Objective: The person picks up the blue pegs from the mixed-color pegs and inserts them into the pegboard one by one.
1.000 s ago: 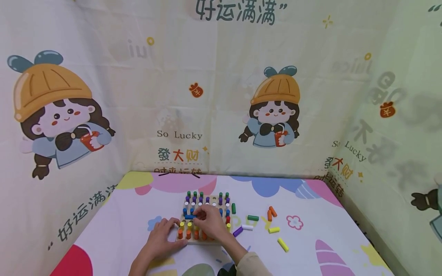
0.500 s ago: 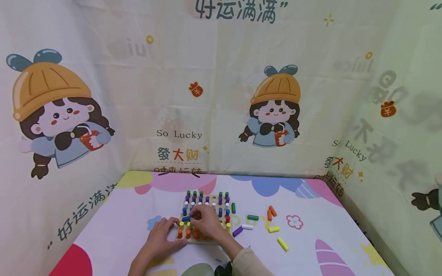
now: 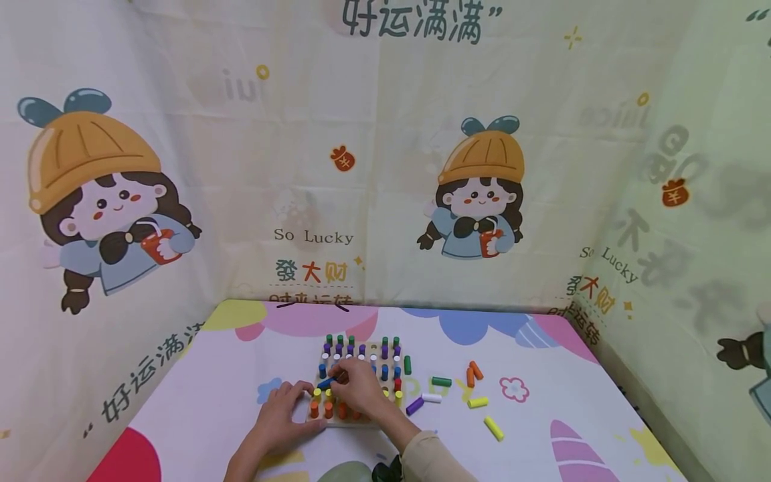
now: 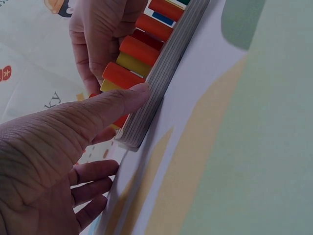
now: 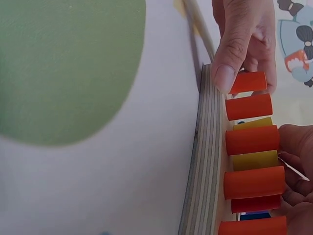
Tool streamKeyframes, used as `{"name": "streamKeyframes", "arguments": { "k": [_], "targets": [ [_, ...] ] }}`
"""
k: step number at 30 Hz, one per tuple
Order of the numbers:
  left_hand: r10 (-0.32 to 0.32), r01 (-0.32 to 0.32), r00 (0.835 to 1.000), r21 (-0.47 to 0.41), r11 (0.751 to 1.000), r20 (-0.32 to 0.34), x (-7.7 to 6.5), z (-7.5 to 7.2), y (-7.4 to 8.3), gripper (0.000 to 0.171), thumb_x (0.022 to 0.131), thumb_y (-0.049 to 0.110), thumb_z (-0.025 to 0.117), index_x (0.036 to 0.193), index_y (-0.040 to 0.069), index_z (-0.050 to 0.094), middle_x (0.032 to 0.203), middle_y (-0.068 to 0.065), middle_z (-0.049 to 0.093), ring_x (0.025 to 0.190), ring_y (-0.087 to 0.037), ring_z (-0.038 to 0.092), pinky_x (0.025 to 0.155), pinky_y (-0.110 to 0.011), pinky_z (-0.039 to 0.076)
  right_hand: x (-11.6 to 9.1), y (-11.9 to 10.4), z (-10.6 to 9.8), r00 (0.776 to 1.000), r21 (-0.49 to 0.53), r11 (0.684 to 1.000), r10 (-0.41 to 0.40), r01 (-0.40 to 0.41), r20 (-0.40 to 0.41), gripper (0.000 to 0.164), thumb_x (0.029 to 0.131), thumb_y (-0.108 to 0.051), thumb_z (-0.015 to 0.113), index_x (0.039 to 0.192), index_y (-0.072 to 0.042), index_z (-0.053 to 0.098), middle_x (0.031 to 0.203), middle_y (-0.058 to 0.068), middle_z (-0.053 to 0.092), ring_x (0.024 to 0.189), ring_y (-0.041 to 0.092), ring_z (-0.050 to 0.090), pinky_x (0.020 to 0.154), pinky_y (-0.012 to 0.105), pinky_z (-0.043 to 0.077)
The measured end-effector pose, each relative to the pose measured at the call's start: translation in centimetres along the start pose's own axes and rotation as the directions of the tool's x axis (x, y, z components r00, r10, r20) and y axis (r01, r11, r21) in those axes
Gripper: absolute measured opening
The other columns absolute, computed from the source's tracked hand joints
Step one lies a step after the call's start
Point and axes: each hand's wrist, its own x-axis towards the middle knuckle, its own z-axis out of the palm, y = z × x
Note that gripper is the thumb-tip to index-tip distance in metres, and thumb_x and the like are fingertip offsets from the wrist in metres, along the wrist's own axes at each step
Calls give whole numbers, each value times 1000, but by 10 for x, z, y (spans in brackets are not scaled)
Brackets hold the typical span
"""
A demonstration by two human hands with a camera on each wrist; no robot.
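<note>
A wooden pegboard [image 3: 340,423] lies on the table with rows of coloured pegs standing in it, green at the back and orange at the front. My left hand [image 3: 280,415] grips its front left corner; in the left wrist view the thumb [image 4: 132,96] presses on the layered front edge. Between thumb and fingertips my right hand [image 3: 361,388] pinches a blue peg [image 3: 326,383], tilted, low over the board behind the yellow pegs [image 3: 317,393]. In the right wrist view orange pegs [image 5: 254,182] partly hide the right hand, and its blue peg is out of sight.
Right of the board lie loose pegs: green [image 3: 442,381], white [image 3: 431,397], purple [image 3: 414,406], orange [image 3: 471,376] and yellow [image 3: 494,428]. One green peg [image 3: 407,365] lies close by the board's right side. A printed cloth wall [image 3: 385,268] stands behind the table.
The blue peg in my right hand has gone from lying level to tilted, and has shifted slightly left and towards me. My left hand stays at the board's corner.
</note>
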Motion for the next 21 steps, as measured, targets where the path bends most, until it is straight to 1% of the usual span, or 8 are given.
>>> {"name": "streamKeyframes", "arguments": {
  "k": [4, 9, 13, 21],
  "targets": [
    [-4, 4, 1000, -2, 1000, 3, 0, -2, 1, 62, 74, 53, 87, 121, 24, 60, 107, -5, 52, 100, -26, 44, 85, -51, 45, 2, -3, -1, 1000, -3, 1000, -2, 2, 6, 12, 93, -7, 73, 105, -9, 74, 98, -1, 70, 81, 4, 59, 75, 18, 54],
    [-5, 5, 1000, -21, 1000, 8, 0, -3, 3, 63, 73, 52, 88, 122, 23, 61, 107, -6, 52, 101, -27, 44, 87, -53, 46, 4, -9, -3, 1000, 0, 1000, -1, 1, 13, 13, 94, -8, 73, 107, -9, 74, 97, -2, 71, 79, 3, 59, 73, 17, 53],
    [-7, 7, 1000, -33, 999, 10, 0, -4, 4, 64, 73, 52, 88, 122, 22, 61, 107, -5, 52, 101, -27, 44, 87, -53, 46, 7, -13, -3, 1000, -4, 1000, -13, 13, 25, 13, 94, -8, 73, 107, -10, 74, 97, -2, 71, 80, 2, 59, 75, 17, 53],
    [28, -28, 1000, -6, 1000, -2, 1, -6, -1, 64, 74, 54, 87, 123, 22, 60, 105, -3, 51, 99, -25, 43, 83, -47, 41, 9, -21, 0, 999, 22, 999, -43, 42, 24, 15, 95, -9, 73, 109, -10, 74, 99, -4, 72, 83, 0, 61, 78, 16, 53]
  ]
}}
